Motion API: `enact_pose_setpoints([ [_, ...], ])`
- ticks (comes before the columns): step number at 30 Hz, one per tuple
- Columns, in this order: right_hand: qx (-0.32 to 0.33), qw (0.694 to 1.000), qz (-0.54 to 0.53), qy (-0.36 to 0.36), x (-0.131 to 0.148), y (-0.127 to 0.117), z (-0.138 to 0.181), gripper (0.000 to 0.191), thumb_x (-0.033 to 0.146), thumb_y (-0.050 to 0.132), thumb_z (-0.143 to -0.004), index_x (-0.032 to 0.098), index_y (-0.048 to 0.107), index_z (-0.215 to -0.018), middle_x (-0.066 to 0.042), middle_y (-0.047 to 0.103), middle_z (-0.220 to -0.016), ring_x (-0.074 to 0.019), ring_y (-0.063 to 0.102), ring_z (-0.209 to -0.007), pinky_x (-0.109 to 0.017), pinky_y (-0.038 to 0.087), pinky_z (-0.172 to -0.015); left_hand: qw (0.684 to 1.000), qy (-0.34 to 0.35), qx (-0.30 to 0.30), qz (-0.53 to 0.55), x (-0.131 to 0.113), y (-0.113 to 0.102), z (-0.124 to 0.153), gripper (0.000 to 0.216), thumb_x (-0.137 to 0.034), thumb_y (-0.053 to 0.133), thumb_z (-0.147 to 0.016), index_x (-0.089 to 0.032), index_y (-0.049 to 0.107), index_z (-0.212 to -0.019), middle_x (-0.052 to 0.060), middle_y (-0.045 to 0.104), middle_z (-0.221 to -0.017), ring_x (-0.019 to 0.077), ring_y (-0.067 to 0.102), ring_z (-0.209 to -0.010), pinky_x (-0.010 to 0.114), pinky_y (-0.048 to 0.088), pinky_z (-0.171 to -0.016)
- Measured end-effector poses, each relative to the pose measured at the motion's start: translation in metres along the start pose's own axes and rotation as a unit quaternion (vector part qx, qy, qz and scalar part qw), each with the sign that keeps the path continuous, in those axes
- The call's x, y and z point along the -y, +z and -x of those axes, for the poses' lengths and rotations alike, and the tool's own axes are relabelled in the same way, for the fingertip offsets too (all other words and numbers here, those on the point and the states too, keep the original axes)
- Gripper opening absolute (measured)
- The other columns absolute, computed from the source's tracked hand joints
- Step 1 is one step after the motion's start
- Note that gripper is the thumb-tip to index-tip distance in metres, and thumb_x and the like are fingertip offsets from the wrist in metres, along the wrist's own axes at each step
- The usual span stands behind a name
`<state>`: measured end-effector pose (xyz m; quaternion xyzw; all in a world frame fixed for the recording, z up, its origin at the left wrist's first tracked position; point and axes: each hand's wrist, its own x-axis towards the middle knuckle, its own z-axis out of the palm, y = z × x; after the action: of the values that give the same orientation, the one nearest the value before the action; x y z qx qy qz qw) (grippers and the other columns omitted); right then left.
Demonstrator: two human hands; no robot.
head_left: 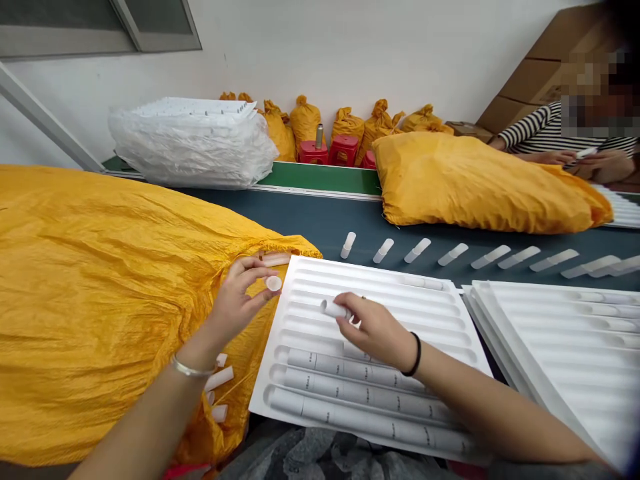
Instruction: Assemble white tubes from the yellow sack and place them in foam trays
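My left hand (237, 297) pinches a round whitish cap (273, 283) by its rim, its face turned towards me. It hovers between the mouth of a yellow sack (125, 287) and the left edge of a white ribbed tray (300, 293). Between the fingertips of my right hand (373, 327) is a short white tube (331, 308), its end pointing left above the tray's grooves. Printed white tubes (350, 393) fill the grooves nearest me, and another tube (424, 283) lies in a far groove. Loose white tubes (219, 379) show on the sack under my left wrist.
Beyond the tray, a row of frosted tubes (383, 251) stands on the dark belt (320, 217). More stacked trays (540, 347) lie to the right. A full yellow bag (480, 180) and a plastic-wrapped tray stack (193, 147) sit farther back. Another person in striped sleeves (535, 127) handles something white.
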<state>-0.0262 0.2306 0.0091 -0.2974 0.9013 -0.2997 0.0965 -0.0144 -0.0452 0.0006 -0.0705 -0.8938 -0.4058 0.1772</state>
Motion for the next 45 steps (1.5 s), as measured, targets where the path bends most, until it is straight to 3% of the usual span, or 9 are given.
enact_pose_setpoints([
  [4,-0.035,0.986,-0.16,-0.018,-0.002,-0.009,-0.008,0.027,0.022,0.049,-0.086,0.018,0.054,-0.112,-0.005,0.062,-0.089,-0.0142,0.057,-0.073,-0.029,0.049,-0.067,0.952,-0.079,-0.062,0.288,-0.04,0.019,0.024,0.028,-0.034,0.066,-0.079,-0.022,0.052,-0.1,0.003,0.059,-0.099,0.0166,0.06,-0.092,0.034,0.051,-0.084],
  [8,-0.055,0.957,-0.273,-0.077,-0.003,-0.014,-0.012,0.029,0.026,0.049,-0.09,0.019,0.051,-0.118,-0.008,0.062,-0.104,-0.0135,0.061,-0.078,-0.029,0.053,-0.069,0.925,-0.138,-0.057,0.349,-0.05,0.028,0.032,0.029,-0.032,0.069,-0.076,-0.02,0.051,-0.094,0.004,0.064,-0.098,0.0169,0.063,-0.091,0.033,0.053,-0.082],
  [12,-0.104,0.966,-0.139,-0.193,-0.006,-0.03,-0.013,0.031,0.02,0.048,-0.091,0.022,0.054,-0.121,-0.009,0.059,-0.112,-0.0186,0.057,-0.103,-0.035,0.05,-0.087,0.934,-0.181,0.007,0.307,-0.052,0.021,0.032,0.028,-0.034,0.071,-0.074,-0.018,0.054,-0.09,0.001,0.063,-0.083,0.014,0.062,-0.074,0.027,0.052,-0.066],
  [17,-0.051,0.964,-0.058,-0.255,-0.008,-0.035,-0.016,0.033,0.023,0.046,-0.092,0.023,0.052,-0.125,-0.01,0.061,-0.11,-0.0193,0.058,-0.103,-0.036,0.049,-0.089,0.957,-0.149,0.139,0.208,-0.059,0.013,0.033,0.027,-0.04,0.058,-0.084,-0.022,0.057,-0.105,0.002,0.061,-0.092,0.013,0.057,-0.072,0.024,0.047,-0.06],
  [26,-0.005,0.98,-0.153,-0.124,-0.011,-0.022,-0.018,0.03,0.036,0.048,-0.092,0.019,0.06,-0.113,-0.006,0.066,-0.088,-0.0146,0.06,-0.073,-0.029,0.051,-0.07,0.994,0.053,0.1,0.007,-0.058,0.013,0.036,0.025,-0.03,0.056,-0.087,-0.018,0.053,-0.108,0.006,0.064,-0.097,0.0182,0.061,-0.088,0.031,0.051,-0.075],
  [33,0.088,0.938,-0.335,-0.004,-0.005,-0.018,-0.021,0.037,0.044,0.048,-0.091,0.014,0.062,-0.107,-0.003,0.061,-0.073,-0.0105,0.056,-0.059,-0.023,0.051,-0.057,0.979,0.191,0.053,-0.047,-0.049,0.019,0.038,0.03,-0.017,0.054,-0.088,-0.019,0.047,-0.116,0.008,0.063,-0.102,0.02,0.06,-0.096,0.037,0.051,-0.085],
  [36,0.085,0.951,-0.296,-0.028,-0.004,-0.019,-0.022,0.039,0.043,0.044,-0.093,0.015,0.058,-0.115,-0.006,0.063,-0.082,-0.0121,0.059,-0.066,-0.027,0.053,-0.063,0.982,0.177,0.052,-0.044,-0.048,0.019,0.039,0.029,-0.019,0.055,-0.087,-0.018,0.047,-0.115,0.008,0.063,-0.101,0.0195,0.061,-0.094,0.036,0.051,-0.083],
  [41,0.023,0.985,-0.063,-0.156,-0.003,-0.024,-0.023,0.063,0.04,0.056,-0.087,0.02,0.031,-0.142,-0.012,0.056,-0.118,-0.0198,0.057,-0.095,-0.037,0.05,-0.083,0.991,0.104,0.074,-0.038,-0.047,0.018,0.039,0.028,-0.024,0.055,-0.088,-0.018,0.048,-0.115,0.007,0.063,-0.102,0.019,0.061,-0.095,0.034,0.051,-0.083],
  [45,-0.002,0.969,-0.012,-0.248,0.002,-0.021,-0.024,0.041,0.03,0.05,-0.092,0.018,0.043,-0.13,-0.012,0.06,-0.109,-0.0207,0.057,-0.098,-0.036,0.049,-0.084,0.994,0.058,0.097,0.011,-0.051,0.02,0.041,0.033,-0.027,0.055,-0.088,-0.02,0.045,-0.118,0.007,0.061,-0.108,0.0184,0.06,-0.099,0.031,0.05,-0.084],
])
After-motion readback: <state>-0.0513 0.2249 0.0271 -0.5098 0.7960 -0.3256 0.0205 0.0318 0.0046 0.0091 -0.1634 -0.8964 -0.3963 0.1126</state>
